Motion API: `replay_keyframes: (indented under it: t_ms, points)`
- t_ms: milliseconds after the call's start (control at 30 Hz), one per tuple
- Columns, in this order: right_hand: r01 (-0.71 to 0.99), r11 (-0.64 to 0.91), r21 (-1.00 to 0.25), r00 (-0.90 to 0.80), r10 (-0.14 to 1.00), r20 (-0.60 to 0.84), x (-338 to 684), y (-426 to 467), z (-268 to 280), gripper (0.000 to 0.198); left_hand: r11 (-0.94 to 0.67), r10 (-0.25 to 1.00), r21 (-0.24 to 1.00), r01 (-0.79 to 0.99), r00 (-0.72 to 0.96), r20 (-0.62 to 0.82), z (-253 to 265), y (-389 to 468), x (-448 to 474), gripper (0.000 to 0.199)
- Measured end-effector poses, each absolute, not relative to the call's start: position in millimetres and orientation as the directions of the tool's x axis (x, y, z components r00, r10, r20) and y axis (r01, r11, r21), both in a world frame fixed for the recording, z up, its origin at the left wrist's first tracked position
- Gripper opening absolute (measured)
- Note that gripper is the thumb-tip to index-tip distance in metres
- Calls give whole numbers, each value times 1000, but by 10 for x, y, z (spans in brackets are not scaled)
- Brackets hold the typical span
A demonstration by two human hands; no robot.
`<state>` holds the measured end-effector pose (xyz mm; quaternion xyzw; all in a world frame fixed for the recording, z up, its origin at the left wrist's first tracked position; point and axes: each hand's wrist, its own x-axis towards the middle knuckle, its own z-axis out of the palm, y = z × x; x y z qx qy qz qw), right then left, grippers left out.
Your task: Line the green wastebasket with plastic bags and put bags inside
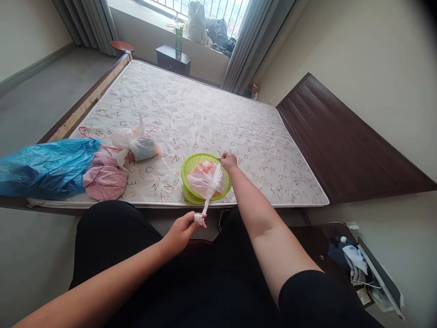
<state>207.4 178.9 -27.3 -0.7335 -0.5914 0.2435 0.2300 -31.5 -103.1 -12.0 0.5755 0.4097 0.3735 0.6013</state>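
Observation:
A white translucent plastic bag with something orange inside sits in a green plastic basket at the mattress's near edge. My left hand pinches one twisted end of the bag, drawn toward me over the basket's rim. At the rim's far right, my right hand grips another end of the same bag, pulled up and to the right. Between the two hands the plastic narrows to a gathered neck. What exactly lies inside the bag cannot be made out.
On the mattress to the left lie tied plastic bags, a pink cloth and a large blue plastic bag. A dark headboard stands right. At lower right, a dark nightstand holds clutter.

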Motion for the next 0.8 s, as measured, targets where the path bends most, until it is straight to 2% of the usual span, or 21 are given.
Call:
replay_keyframes:
  t_ms: [133, 400, 467, 600, 700, 800]
  points:
    - [768, -179, -615, 167, 983, -77, 2049, 1790, -279, 22, 100, 891, 994, 37, 441, -106, -198, -1160, -418, 38]
    - [737, -172, -653, 189, 981, -44, 2073, 1704, -169, 20, -4, 889, 1000, 22, 458, -7, -218, -1096, -383, 34]
    - [676, -168, -718, 191, 980, -49, 2084, 1690, -65, 20, -40, 918, 999, -9, 394, 40, -191, -1024, -398, 33]
    - [398, -140, -907, 160, 984, -81, 2112, 1676, 283, 21, -126, 974, 988, -88, 176, 140, -119, -808, -445, 31]
    - [268, -82, -960, 90, 994, -60, 2139, 1667, 596, 24, -156, 987, 980, -124, 18, 160, -21, -602, -492, 28]
    - [213, -18, -977, 13, 1000, -16, 2153, 1660, 896, 25, -180, 980, 973, -147, -112, 165, 158, -370, -596, 30]
